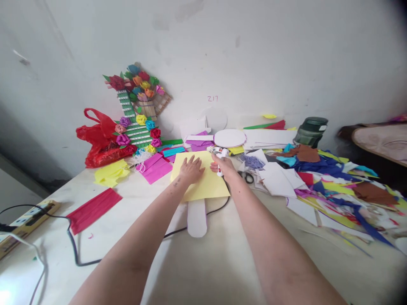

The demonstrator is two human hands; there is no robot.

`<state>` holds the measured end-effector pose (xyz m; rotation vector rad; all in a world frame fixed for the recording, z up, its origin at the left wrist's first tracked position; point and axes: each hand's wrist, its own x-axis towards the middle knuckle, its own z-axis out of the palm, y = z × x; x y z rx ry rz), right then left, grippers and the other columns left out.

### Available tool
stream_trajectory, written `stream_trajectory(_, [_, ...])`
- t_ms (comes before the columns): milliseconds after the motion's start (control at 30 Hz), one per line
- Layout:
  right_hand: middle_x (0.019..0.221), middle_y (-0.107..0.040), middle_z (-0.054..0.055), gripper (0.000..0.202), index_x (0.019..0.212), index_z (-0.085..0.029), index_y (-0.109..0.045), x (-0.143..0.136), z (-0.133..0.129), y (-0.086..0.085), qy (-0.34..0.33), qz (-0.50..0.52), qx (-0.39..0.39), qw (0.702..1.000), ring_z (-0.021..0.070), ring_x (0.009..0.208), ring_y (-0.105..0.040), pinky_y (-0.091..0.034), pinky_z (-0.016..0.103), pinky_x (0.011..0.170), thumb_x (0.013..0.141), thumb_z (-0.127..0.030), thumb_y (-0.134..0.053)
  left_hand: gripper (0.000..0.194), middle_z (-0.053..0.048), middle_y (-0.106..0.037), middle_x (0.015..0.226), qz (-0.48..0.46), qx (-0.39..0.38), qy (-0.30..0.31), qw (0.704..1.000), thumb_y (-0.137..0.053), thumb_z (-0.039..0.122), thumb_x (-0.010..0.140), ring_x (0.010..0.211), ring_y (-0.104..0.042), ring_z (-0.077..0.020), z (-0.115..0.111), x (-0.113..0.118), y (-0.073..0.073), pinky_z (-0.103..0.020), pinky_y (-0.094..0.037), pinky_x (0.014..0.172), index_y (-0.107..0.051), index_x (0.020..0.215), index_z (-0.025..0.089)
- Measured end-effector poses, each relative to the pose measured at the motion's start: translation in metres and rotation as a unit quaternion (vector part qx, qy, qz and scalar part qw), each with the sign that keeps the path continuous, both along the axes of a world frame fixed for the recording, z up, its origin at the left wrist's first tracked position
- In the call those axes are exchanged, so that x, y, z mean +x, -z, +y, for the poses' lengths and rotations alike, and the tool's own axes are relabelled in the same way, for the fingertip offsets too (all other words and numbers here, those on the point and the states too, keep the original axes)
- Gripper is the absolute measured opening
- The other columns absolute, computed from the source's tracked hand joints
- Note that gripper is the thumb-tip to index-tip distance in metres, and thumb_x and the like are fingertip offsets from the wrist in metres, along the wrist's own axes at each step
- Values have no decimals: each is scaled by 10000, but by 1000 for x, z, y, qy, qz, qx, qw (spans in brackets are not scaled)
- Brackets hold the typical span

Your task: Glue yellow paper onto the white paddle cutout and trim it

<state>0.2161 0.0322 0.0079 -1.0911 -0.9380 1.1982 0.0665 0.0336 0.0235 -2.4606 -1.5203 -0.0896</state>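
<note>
Head view. Yellow sheet [206, 187] flat on desk [232, 262]. Left hand [190, 170]: palm down on sheet, fingers spread, grips nothing. Right hand [227, 166]: fingers wrapped round white glue gun [224, 152] at sheet's right side; nozzle contact with sheet, cannot tell. Round-ended white card strip [197, 220] protrudes from under sheet's near edge. Magenta paper [155, 168] left of sheet; red paper [95, 209] farther left, nearer person. White oval paddle [229, 138] beyond sheet. Coloured scraps [337, 169] heaped well right of sheet.
</note>
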Motion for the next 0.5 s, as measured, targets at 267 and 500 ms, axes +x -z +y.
stream_trajectory(267, [590, -565, 20, 412, 858, -133, -553, 3, 1, -4, 17, -1, -6, 1000, 107, 504, -563, -488, 225, 484, 638, -469, -645, 517, -46, -321, 1384, 6, -67, 27, 997, -160, 406, 874, 1287, -215, -198, 15, 8, 17, -457, -126, 1033, -332, 1312, 194])
stream_trajectory(500, [655, -603, 49, 461, 876, -137, -557, 5, 0, -9, 21, -16, -6, 1000, 118, 522, -586, -484, 218, 468, 618, -509, -645, 534, -91, -338, 1370, 10, -95, 66, 993, -159, 389, 879, 1262, -279, -187, -10, 9, 10, -323, -242, 1007, -341, 1302, 119])
